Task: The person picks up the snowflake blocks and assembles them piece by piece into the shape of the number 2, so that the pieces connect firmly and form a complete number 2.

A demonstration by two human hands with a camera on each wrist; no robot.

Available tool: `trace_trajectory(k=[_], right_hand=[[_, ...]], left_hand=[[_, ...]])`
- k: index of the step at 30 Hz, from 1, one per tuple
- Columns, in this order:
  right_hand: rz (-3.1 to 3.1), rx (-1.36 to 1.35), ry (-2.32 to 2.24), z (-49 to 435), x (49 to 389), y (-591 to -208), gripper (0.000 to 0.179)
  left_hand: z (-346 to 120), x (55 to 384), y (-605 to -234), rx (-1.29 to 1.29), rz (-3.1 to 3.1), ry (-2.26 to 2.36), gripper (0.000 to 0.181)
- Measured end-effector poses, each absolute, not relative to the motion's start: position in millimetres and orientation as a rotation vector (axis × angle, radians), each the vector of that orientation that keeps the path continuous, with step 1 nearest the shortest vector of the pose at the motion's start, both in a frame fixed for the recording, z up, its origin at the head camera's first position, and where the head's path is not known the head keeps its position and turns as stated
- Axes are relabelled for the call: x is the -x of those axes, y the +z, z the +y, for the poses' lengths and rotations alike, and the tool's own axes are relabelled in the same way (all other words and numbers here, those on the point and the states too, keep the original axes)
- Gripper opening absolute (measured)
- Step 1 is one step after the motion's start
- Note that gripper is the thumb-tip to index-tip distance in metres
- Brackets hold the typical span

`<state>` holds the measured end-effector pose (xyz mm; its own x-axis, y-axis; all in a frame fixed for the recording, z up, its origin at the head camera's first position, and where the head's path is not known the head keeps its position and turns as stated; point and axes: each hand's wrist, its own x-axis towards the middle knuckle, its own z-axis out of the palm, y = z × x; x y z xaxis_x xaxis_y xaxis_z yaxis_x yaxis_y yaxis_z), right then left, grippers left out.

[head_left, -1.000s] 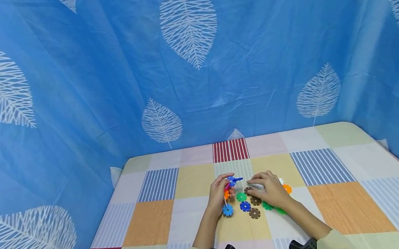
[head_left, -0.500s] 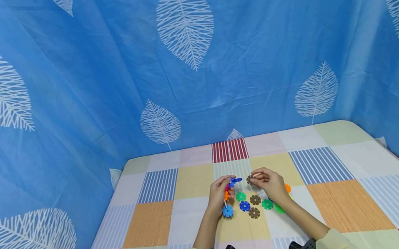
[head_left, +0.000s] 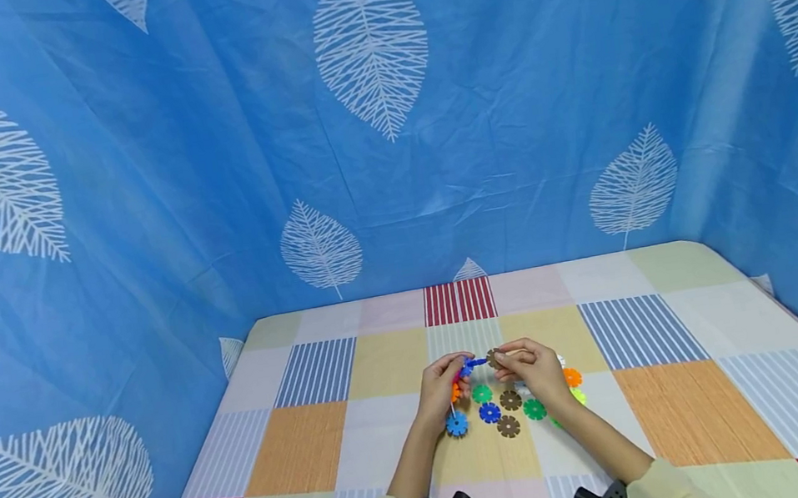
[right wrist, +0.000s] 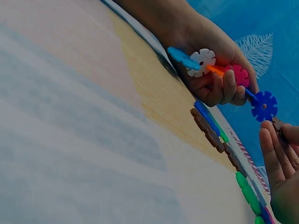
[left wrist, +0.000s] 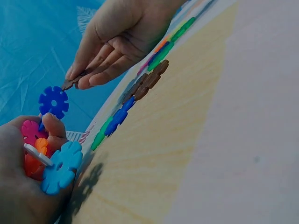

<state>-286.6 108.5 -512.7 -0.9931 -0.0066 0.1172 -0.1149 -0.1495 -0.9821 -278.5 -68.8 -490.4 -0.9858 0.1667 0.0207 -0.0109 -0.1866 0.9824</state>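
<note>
Brown disc [head_left: 493, 359]: shifted left since half a second ago, when a gap parted it from the chain; its rim now meets the edge of the end blue disc [right wrist: 258, 103], though whether the slots have engaged I cannot tell.
Right hand [head_left: 535, 366]: thumb and fingertips pinch the brown disc by its far side, with no gap left in the grip.
Left hand [head_left: 438, 387]: fingers curl round the middle of the chain, holding it off the cloth [head_left: 392, 485].
Chain: light blue disc [left wrist: 60, 175] at the near end, then white disc [right wrist: 208, 58], orange disc [left wrist: 41, 144], pink disc [right wrist: 240, 74] and blue pieces, the last standing clear of the fingers.
Loose discs: green disc [head_left: 482, 394], dark blue disc [head_left: 486, 417] and others lie below and between the hands.
Step in hand: apparently adding the brown disc to the chain.
Next move: likely calls for lining up slot with slot, discs crosswise, then a firm push while the left hand braces.
</note>
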Motion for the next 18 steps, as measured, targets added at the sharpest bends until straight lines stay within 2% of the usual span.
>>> trace_trajectory(k=[18], right_hand=[[-1.887, -0.118, 2.44, 98, 286, -517, 0.02]], left_hand=[[-68, 280, -494, -0.211, 1.921, 2.343, 0.027]])
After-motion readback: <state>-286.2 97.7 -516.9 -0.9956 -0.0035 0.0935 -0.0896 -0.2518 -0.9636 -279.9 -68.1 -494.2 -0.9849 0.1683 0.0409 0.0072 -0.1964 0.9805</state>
